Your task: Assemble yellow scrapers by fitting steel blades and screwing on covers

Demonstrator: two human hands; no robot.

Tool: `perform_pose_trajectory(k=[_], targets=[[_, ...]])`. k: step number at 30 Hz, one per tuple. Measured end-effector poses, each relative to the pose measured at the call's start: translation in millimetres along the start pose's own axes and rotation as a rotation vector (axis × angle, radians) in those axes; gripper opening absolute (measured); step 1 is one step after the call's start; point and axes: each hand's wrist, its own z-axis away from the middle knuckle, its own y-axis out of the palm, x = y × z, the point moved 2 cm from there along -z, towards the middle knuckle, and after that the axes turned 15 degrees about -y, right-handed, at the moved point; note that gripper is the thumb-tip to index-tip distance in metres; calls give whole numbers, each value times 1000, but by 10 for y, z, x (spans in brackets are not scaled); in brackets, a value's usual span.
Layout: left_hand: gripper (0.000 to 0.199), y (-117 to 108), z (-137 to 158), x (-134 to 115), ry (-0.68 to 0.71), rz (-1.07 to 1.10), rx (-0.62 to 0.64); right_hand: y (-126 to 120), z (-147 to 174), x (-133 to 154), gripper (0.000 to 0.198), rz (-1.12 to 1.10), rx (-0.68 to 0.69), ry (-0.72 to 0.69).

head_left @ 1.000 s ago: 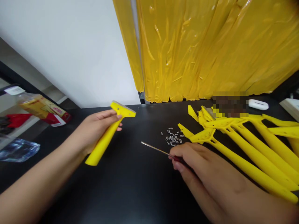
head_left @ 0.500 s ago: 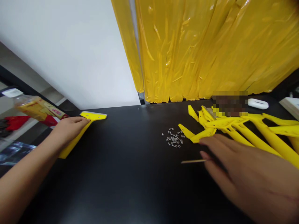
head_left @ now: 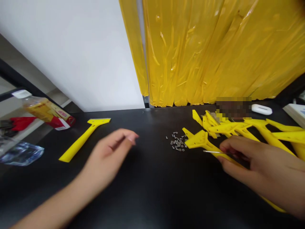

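The left hand [head_left: 109, 156], left of centre in the lower half of the frame, was empty as far as could be seen and half open, its fingers bent and its thumb near the fingertips. A yellow scraper [head_left: 79, 143] with a blade along its head lay to the left of that hand, on the black tabletop [head_left: 147, 194]. At the lower right, the right hand [head_left: 259, 171] was closed around a slim metal-shafted tool [head_left: 212, 151], whose shaft pointed left. A second yellow scraper [head_left: 199, 140] ran beneath that hand, its head showing left of the fingers; whether they gripped it too could not be told. Small screws and nuts [head_left: 177, 143] were scattered just beside that head, right of centre. More yellow scrapers [head_left: 263, 127] lay heaped at the right, near a white case [head_left: 261, 109]. A white-capped bottle [head_left: 46, 109] was at the left, and yellow plastic sheeting [head_left: 209, 51] hung across the upper right.
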Motion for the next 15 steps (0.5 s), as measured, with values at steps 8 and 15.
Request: perform_pose_trajectory(k=[8, 15], targets=[[41, 1022, 554, -330, -438, 844, 482, 77, -557, 1014, 3, -237, -64, -281], [33, 795, 228, -154, -626, 852, 496, 133, -708, 232, 45, 56, 42, -36]])
